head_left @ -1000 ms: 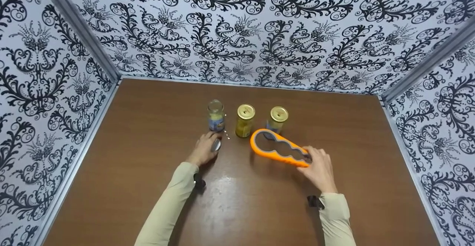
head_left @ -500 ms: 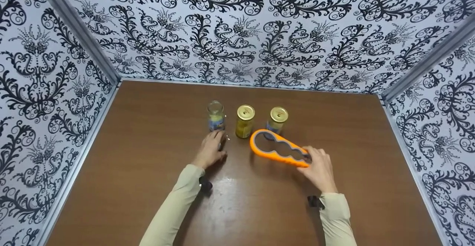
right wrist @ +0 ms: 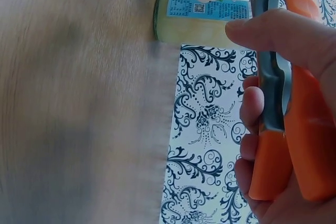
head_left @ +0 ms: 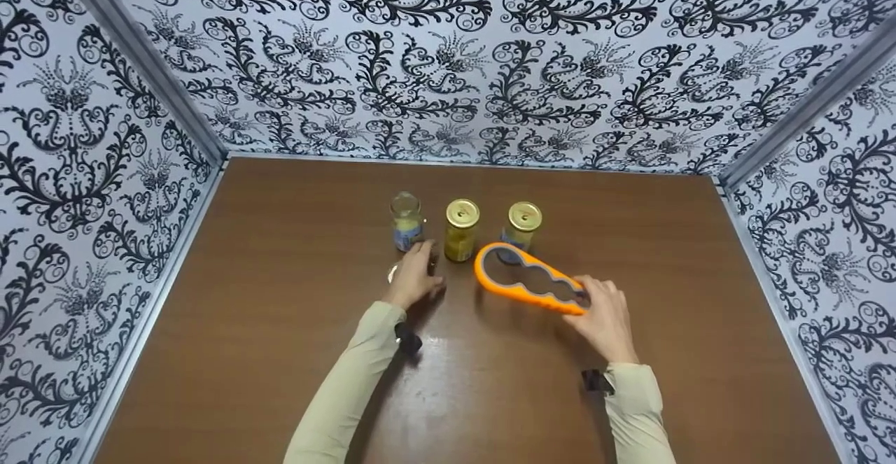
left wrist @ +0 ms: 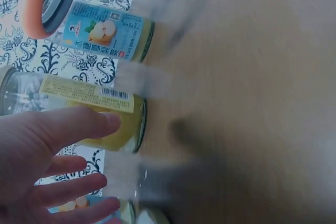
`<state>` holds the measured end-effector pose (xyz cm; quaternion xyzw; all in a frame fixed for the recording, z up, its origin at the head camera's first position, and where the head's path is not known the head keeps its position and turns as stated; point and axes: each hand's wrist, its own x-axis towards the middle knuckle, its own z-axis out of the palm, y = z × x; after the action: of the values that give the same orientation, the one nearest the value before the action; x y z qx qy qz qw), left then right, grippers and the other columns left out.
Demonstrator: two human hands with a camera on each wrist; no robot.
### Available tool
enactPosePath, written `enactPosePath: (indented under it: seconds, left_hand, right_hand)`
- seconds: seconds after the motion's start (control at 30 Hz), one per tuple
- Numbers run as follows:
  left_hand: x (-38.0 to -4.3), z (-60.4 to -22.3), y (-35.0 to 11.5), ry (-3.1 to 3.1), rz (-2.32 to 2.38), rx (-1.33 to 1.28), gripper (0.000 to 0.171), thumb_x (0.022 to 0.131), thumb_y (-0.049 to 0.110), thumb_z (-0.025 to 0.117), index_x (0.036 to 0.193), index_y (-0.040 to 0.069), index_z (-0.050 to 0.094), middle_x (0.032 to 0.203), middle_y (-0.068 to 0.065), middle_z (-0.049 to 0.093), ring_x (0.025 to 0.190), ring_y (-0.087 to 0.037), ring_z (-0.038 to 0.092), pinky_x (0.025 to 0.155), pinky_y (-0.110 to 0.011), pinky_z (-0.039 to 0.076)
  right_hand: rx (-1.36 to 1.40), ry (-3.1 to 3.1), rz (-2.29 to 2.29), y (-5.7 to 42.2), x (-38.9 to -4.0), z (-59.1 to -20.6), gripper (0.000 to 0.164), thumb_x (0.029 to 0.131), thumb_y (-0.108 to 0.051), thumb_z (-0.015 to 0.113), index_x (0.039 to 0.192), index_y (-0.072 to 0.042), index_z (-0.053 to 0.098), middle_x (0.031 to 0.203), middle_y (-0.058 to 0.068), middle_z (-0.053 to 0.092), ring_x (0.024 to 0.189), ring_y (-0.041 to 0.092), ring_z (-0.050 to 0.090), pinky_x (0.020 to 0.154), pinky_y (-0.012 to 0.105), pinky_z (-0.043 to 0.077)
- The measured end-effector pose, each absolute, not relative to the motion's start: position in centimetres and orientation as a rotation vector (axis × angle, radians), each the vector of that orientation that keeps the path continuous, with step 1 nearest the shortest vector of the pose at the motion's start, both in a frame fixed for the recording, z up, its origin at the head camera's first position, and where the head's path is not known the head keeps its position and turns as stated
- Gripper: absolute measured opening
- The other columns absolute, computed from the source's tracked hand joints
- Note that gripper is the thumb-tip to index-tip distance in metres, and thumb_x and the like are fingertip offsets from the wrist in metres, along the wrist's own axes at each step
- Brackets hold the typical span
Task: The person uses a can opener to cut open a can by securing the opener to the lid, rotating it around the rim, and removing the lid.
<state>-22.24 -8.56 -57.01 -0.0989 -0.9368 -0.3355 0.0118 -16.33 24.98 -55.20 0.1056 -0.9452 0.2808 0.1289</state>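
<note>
My right hand (head_left: pixel 603 313) grips the end of an orange jar opener (head_left: pixel 514 294) with grey scalloped inner edges, held slantwise in front of the right jar (head_left: pixel 523 218). My left hand (head_left: pixel 414 276) holds nothing; its fingers are spread in the left wrist view, the thumb overlapping the middle jar (left wrist: pixel 86 95) there. That jar has yellow contents and a gold lid. The right jar, also gold-lidded, carries a blue label with a pear picture. An uncapped glass jar (head_left: pixel 406 225) stands at the left. Beside my left hand lies a small pale lid (head_left: pixel 393 273), partly hidden.
The three jars stand in a row on the brown table (head_left: pixel 266 310). Small white specks lie near the uncapped jar. A patterned wall (head_left: pixel 448 65) rises behind the table, with further walls at left and right.
My left hand has let go of the lid, leaving it on the table, and has moved right toward the middle jar. The right hand with the jar opener has stayed nearly still.
</note>
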Motion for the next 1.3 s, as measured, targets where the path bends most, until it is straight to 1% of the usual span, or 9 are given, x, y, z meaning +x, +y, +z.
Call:
enactPosePath:
  seconds: [0.13,0.33,0.43,0.63,0.8,0.97,1.13,1.3]
  left_hand:
    - [-23.2,-57.1,-7.6,-2.885,-1.147,-0.277,0.070,0.071,0.007,0.084,0.130,-0.007,0.049,0.121,-0.026,0.056,0.108,-0.042,0.057,0.092,-0.049,0.046]
    - [-24.6,-58.4,-6.3,-2.786,-1.338,-0.186,0.076,0.070,0.012,0.086,0.132,-0.005,0.045,0.125,-0.028,0.054,0.116,-0.042,0.052,0.098,-0.048,0.042]
    - [-25.2,-59.1,-5.7,-2.710,-1.423,-0.152,0.076,0.069,0.013,0.087,0.130,-0.005,0.045,0.121,-0.028,0.057,0.113,-0.041,0.054,0.095,-0.048,0.043]
    - [-26.1,-59.6,-5.2,-2.598,-1.541,-0.122,0.074,0.069,0.013,0.088,0.129,-0.003,0.047,0.115,-0.022,0.062,0.105,-0.036,0.060,0.090,-0.044,0.047]
    - [-26.6,-59.5,-5.0,-2.598,-1.605,-0.054,0.074,0.068,0.015,0.089,0.128,0.001,0.049,0.117,-0.019,0.062,0.107,-0.034,0.059,0.093,-0.044,0.045]
    - [-26.9,-59.6,-4.8,-2.583,-1.655,-0.070,0.075,0.069,0.016,0.088,0.130,0.001,0.048,0.120,-0.018,0.061,0.111,-0.032,0.057,0.097,-0.042,0.043]
    - [-27.0,-59.6,-4.6,-2.553,-1.680,-0.102,0.070,0.071,0.017,0.086,0.128,0.001,0.049,0.117,-0.017,0.062,0.108,-0.031,0.058,0.095,-0.042,0.044]
    - [-27.0,-59.5,-4.4,-2.540,-1.651,-0.104,0.066,0.071,0.015,0.086,0.126,0.000,0.052,0.113,-0.018,0.064,0.105,-0.032,0.060,0.092,-0.042,0.046]
  right_hand:
    - [0.288,-2.753,0.819,25.3,-16.3,-55.2,0.055,0.056,-0.004,0.088,0.106,0.001,0.066,0.097,0.018,0.067,0.089,0.037,0.053,0.080,0.051,0.037]
    - [0.253,-2.770,0.839,25.6,-16.1,-55.1,0.055,0.059,-0.006,0.088,0.109,0.001,0.065,0.100,0.019,0.066,0.091,0.036,0.052,0.080,0.050,0.035]
    - [0.245,-2.764,0.846,25.7,-16.0,-55.1,0.055,0.059,-0.006,0.087,0.109,0.001,0.065,0.100,0.019,0.067,0.090,0.036,0.052,0.080,0.049,0.035]
    - [0.253,-2.734,0.836,25.6,-15.8,-55.3,0.054,0.058,-0.006,0.087,0.107,0.001,0.065,0.098,0.018,0.067,0.089,0.036,0.052,0.078,0.048,0.035]
    - [0.246,-2.737,0.835,25.5,-15.8,-55.3,0.053,0.058,-0.005,0.087,0.106,0.001,0.065,0.096,0.018,0.067,0.088,0.037,0.052,0.076,0.048,0.035]
    - [0.236,-2.739,0.836,25.4,-15.8,-55.3,0.053,0.058,-0.004,0.088,0.105,0.001,0.065,0.095,0.017,0.068,0.087,0.036,0.052,0.076,0.047,0.036]
    - [0.230,-2.756,0.849,25.3,-15.8,-55.2,0.053,0.058,-0.004,0.087,0.106,0.001,0.065,0.096,0.018,0.068,0.088,0.036,0.053,0.075,0.047,0.036]
    - [0.222,-2.762,0.862,25.3,-15.8,-55.1,0.053,0.060,-0.004,0.087,0.108,0.001,0.065,0.097,0.018,0.067,0.088,0.037,0.052,0.076,0.048,0.036]
